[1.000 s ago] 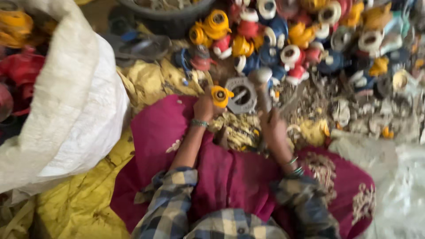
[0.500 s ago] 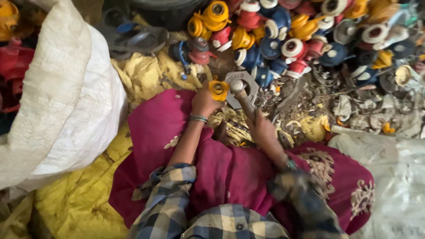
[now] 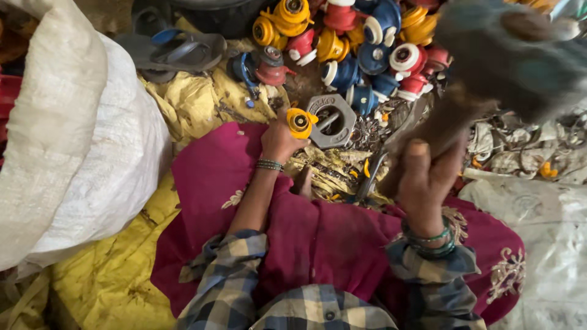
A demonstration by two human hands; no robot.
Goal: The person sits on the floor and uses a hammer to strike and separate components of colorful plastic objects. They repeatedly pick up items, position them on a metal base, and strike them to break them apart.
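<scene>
While our left hand pins yellow cap on grey metal block, right hand grips raised hammer tight; we judge strike step, needing true aim.

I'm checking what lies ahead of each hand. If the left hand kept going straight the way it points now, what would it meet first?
The left hand holds a yellow spool; straight ahead, the grey hexagonal metal piece likely comes first, though depth is unclear.
</scene>
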